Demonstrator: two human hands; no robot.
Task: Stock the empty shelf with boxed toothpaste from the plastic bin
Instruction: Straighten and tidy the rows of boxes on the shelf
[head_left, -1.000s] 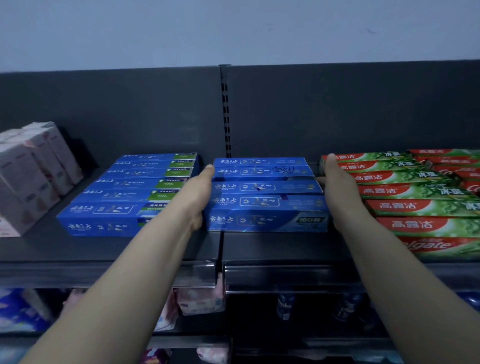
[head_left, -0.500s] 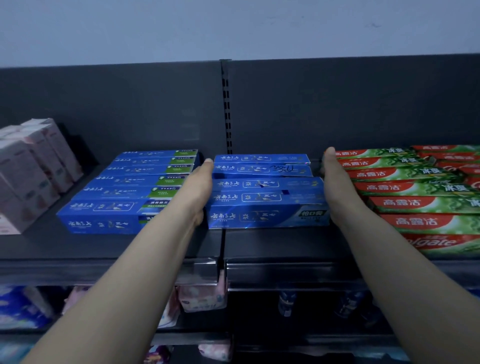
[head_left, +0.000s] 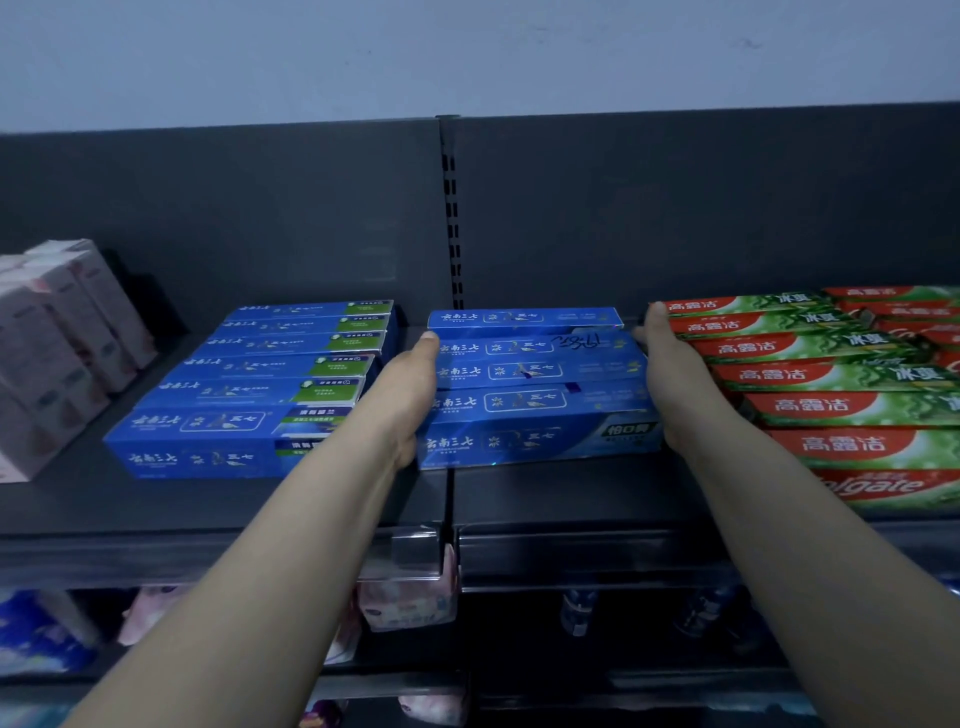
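I am looking down my two bare arms at a dark shelf with a dark back panel and a slotted upright running down its middle. The blue toothpaste boxes I am stocking lie flat in the centre of the shelf, side by side in a row from front to back, long sides facing me, the front one close to the shelf edge. My left hand lies flat against the left ends of these boxes, fingers straight and pointing toward the back. My right hand does the same against the right ends, so the row sits pressed between two open palms; neither hand curls round a box. Just left of my left hand is a second group of blue boxes with green patches, angled a little. Just beyond my right hand lie red and green boxes, one reading "Colgate". At the far left stand pale pink cartons. Below the shelf edge I can make out pink packets on a lower level; the rest down there is too dark to tell.
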